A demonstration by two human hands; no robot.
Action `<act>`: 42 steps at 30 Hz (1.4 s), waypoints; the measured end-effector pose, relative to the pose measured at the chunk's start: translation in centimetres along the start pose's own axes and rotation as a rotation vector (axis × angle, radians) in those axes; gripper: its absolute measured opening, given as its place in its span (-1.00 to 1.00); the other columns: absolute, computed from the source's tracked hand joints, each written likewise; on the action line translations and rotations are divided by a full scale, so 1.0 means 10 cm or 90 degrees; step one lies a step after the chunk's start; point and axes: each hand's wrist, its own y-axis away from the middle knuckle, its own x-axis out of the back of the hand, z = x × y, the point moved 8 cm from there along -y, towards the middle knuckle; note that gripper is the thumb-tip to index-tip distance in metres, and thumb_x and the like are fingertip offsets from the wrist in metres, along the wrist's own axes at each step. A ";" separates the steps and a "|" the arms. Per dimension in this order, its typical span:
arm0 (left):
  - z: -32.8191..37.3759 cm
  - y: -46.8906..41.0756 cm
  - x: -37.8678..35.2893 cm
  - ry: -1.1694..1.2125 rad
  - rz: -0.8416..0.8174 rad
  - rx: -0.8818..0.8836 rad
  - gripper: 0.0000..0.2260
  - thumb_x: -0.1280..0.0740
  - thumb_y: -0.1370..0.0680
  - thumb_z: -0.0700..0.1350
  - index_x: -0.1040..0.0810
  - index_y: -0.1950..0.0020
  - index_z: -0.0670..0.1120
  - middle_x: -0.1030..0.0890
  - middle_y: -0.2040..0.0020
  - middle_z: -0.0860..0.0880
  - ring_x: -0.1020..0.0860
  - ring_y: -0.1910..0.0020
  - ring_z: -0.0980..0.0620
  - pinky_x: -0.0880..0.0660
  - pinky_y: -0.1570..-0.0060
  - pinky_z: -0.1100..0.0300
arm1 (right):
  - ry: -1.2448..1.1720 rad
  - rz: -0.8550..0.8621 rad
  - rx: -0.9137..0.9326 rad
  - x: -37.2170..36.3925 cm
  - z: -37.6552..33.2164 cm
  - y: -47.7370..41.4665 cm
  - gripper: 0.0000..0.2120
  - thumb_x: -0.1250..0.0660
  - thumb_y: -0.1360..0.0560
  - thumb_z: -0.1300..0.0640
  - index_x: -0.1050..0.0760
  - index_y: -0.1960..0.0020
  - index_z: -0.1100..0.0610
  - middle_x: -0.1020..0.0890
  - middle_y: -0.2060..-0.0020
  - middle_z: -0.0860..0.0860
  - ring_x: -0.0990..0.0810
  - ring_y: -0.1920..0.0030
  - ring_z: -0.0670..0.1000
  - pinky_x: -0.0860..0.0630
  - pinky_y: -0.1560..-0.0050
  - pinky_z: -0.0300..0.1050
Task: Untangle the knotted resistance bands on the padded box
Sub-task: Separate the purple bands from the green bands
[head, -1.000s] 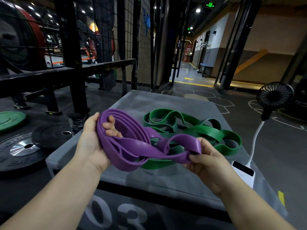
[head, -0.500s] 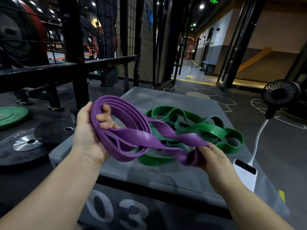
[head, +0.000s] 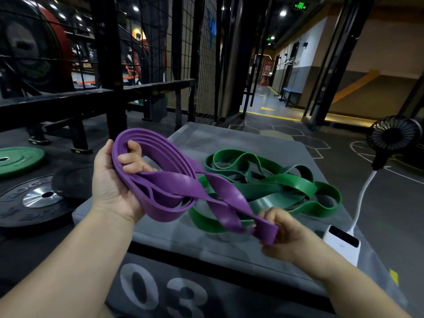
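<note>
The left hand (head: 114, 180) grips the purple band (head: 174, 180) coils, the right hand (head: 282, 235) pinches its twisted end. The green band (head: 286, 187) lies loopy on the padded box (head: 229, 244); lots left to untangle

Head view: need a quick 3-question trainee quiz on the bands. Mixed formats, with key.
1. True or false: the green band lies on the padded box and neither hand holds it.
2. Which hand grips the coiled bundle of the purple band? A) left B) right C) neither
3. Short answer: what do the fingers of the right hand pinch?

Key
1. True.
2. A: the left hand curls round the coils, held up over the box's left edge.
3. The twisted end of the purple band, pulled away from the coils.
</note>
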 end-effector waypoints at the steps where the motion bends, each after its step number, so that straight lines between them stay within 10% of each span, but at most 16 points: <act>1: -0.01 0.00 0.00 -0.004 0.002 0.000 -0.72 -0.33 -0.50 0.08 -0.56 0.20 -0.14 -0.47 0.54 0.10 -0.42 0.64 0.18 -0.42 0.59 0.36 | 0.093 0.010 -0.006 0.01 0.04 -0.01 -0.67 -0.48 -0.23 0.33 -0.44 0.20 -0.01 -0.51 0.13 0.03 -0.47 0.17 -0.01 -0.43 0.15 -0.12; 7: -0.17 0.05 0.00 -0.103 -0.028 0.011 -0.69 -0.25 -0.51 0.17 -0.57 0.22 -0.05 -0.45 0.55 0.13 -0.40 0.63 0.20 -0.43 0.50 0.39 | -0.095 -0.069 -0.109 -0.29 0.17 0.03 -0.60 -0.59 -0.28 0.14 -0.40 0.07 0.14 -0.62 0.10 0.15 -0.60 0.02 0.19 -0.51 0.03 -0.04; 11: -0.33 0.09 -0.05 -0.123 -0.122 0.070 -0.70 -0.26 -0.48 0.17 -0.60 0.18 -0.03 -0.48 0.52 0.12 -0.45 0.59 0.20 -0.49 0.39 0.34 | -0.321 0.128 -0.214 -0.31 0.33 -0.04 -0.50 -0.66 -0.17 -0.02 -0.47 0.12 0.18 -0.59 0.24 0.18 -0.62 0.27 0.06 -0.59 0.22 -0.10; 14: -0.35 0.09 -0.07 -0.130 -0.154 0.088 -0.70 -0.27 -0.48 0.17 -0.60 0.17 -0.04 -0.50 0.52 0.11 -0.47 0.58 0.19 -0.50 0.36 0.33 | -0.385 0.225 -0.251 -0.17 0.36 -0.03 -0.60 -0.57 -0.20 0.23 -0.40 0.11 0.11 -0.60 0.34 0.07 -0.54 0.40 -0.04 -0.45 0.40 -0.23; 20: -0.16 0.05 -0.05 -0.216 -0.059 -0.004 -0.69 -0.21 -0.45 0.20 -0.53 0.27 0.00 -0.41 0.57 0.13 -0.38 0.62 0.21 -0.44 0.41 0.36 | -0.261 0.155 -0.346 -0.08 0.30 0.05 -0.68 -0.51 0.00 0.23 -0.58 0.26 0.22 -0.54 0.37 0.16 -0.51 0.40 0.04 -0.43 0.29 -0.19; 25: 0.09 0.00 0.01 -0.221 0.051 -0.106 -0.74 -0.30 -0.38 0.17 -0.50 0.32 -0.01 -0.40 0.55 0.15 -0.45 0.48 0.18 -0.52 0.20 0.23 | -0.167 0.271 -0.219 0.25 0.14 -0.03 -0.80 -0.32 -0.48 0.41 -0.60 0.09 0.13 -0.66 0.30 0.01 -0.57 0.29 -0.05 -0.51 0.21 -0.19; 35: -0.09 -0.02 0.14 -0.227 0.106 -0.060 -0.70 -0.27 -0.51 0.15 -0.52 0.31 -0.02 -0.47 0.43 0.14 -0.37 0.46 0.18 -0.39 0.44 0.34 | -0.067 0.224 -0.143 0.26 0.01 0.00 -0.83 -0.29 -0.55 0.36 -0.47 -0.07 0.15 -0.63 -0.03 0.13 -0.70 0.06 0.15 -0.63 0.14 0.01; 42: -0.12 0.02 0.02 -0.101 0.033 -0.069 -0.72 -0.29 -0.42 0.13 -0.47 0.39 -0.01 -0.41 0.54 0.14 -0.37 0.50 0.18 -0.43 0.42 0.33 | -0.458 0.194 -0.200 0.12 0.10 0.00 -0.29 -0.72 0.22 -0.04 -0.70 0.10 0.12 -0.69 0.09 0.14 -0.70 0.14 0.09 -0.63 0.32 -0.01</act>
